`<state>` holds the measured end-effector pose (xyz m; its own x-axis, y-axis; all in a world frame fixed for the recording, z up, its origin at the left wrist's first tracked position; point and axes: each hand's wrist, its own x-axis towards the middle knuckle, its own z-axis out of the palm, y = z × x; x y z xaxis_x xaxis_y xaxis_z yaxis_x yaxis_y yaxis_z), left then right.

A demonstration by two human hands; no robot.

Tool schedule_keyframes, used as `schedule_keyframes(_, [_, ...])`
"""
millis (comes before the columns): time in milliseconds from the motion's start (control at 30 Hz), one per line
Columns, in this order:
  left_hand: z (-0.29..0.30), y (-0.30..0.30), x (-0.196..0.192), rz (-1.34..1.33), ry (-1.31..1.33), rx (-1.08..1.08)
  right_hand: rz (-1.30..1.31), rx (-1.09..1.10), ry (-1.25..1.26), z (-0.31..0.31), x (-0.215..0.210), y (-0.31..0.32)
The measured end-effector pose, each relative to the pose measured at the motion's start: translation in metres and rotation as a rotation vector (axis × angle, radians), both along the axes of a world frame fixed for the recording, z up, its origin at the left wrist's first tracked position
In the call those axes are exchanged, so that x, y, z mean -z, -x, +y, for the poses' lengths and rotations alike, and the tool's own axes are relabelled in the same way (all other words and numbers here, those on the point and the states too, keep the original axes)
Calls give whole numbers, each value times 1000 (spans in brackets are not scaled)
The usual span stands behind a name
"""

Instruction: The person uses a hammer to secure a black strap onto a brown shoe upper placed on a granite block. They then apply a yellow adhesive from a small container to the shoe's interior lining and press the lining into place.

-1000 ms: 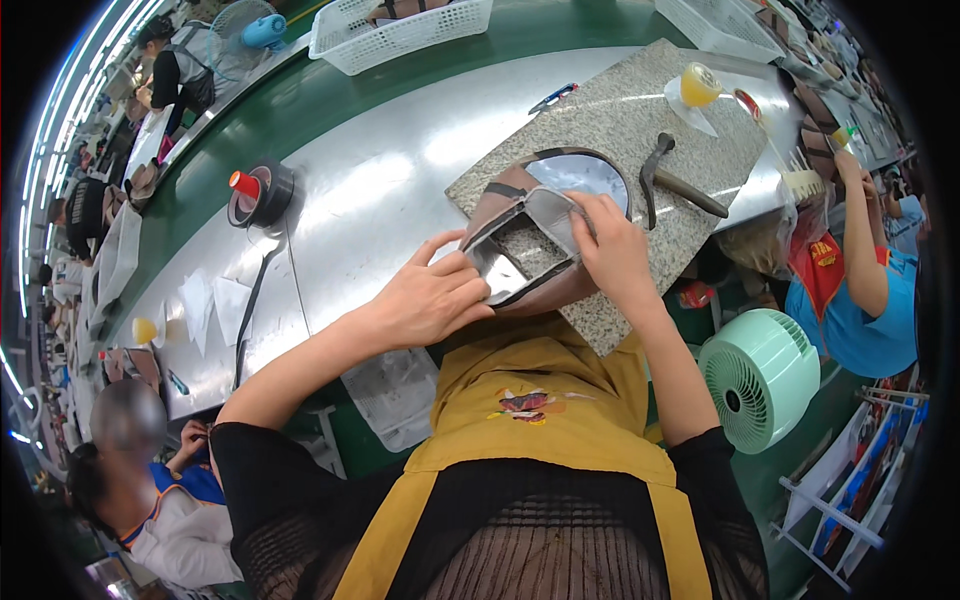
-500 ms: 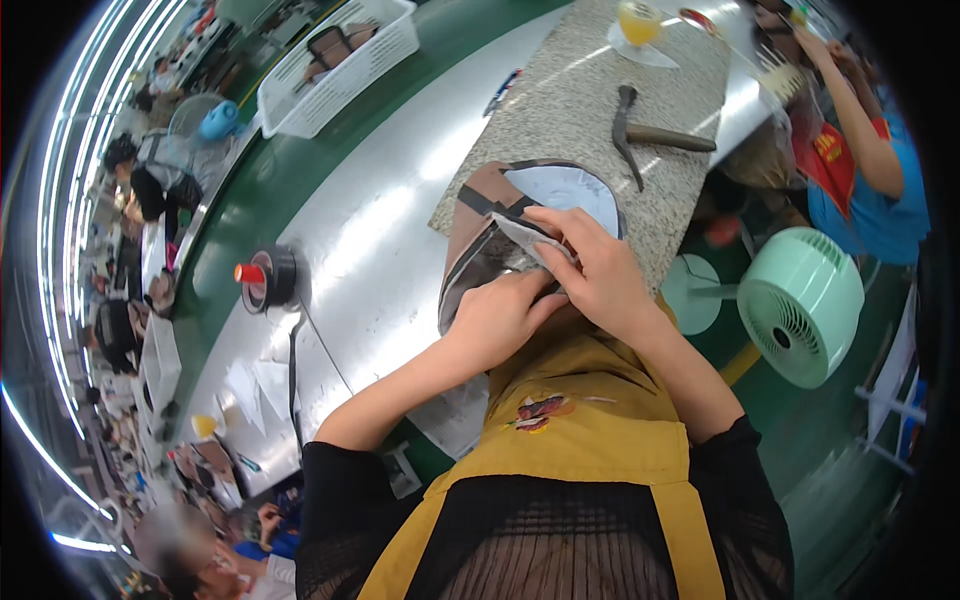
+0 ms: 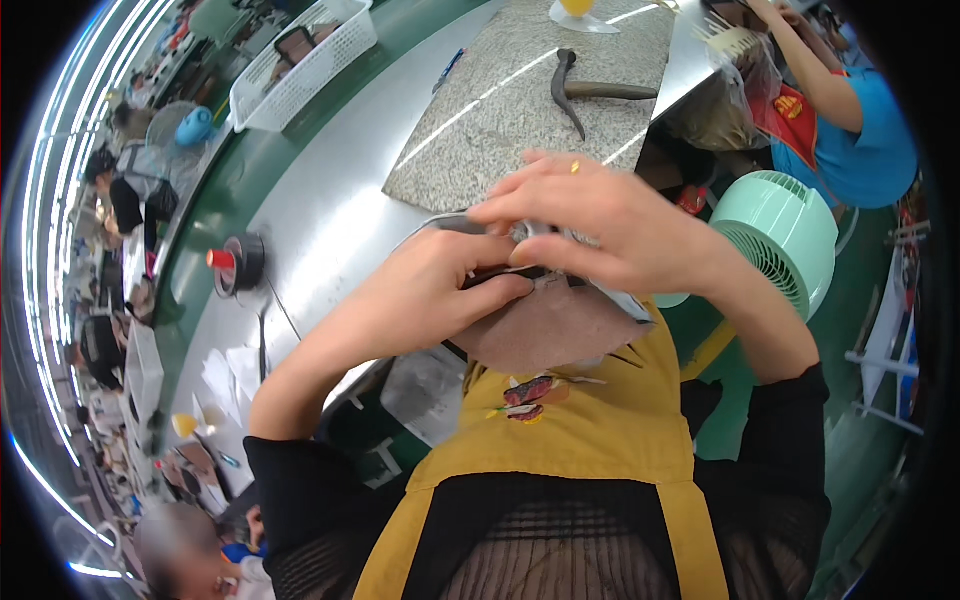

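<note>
Compared with half a second earlier, both hands have risen off the stone slab [image 3: 520, 95] toward the camera, carrying the brown leather piece [image 3: 545, 330] to the frame's centre, against the yellow apron [image 3: 590, 430]. Left hand [image 3: 430, 290] pinches its upper edge; right hand [image 3: 600, 225] closes over it from above, hiding a silvery part. Hammer [image 3: 590, 85] lies at top centre; mint-green fan [image 3: 785, 235] at right; white basket [image 3: 300, 60] at upper left on the tabletop [image 3: 320, 220].

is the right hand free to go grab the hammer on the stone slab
Probably not right away. The right hand is clamped with the left hand on a brown leather piece. The hammer lies uncovered on the stone slab beyond it, so the path itself looks free.
</note>
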<state>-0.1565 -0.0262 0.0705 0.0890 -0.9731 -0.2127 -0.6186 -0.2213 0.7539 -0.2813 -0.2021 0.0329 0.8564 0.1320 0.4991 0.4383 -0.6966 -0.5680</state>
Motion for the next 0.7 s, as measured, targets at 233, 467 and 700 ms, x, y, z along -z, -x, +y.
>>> schedule_keyframes(233, [7, 60, 20, -98, 138, -106, 246, -155, 128, -23, -2, 52])
schedule_keyframes(467, [-15, 97, 43, -113, 344, -141, 473, -196, 167, -45, -11, 74])
schedule_keyframes(700, [-32, 119, 80, 152, 334, -18, 620, -181, 101, -74, -16, 112])
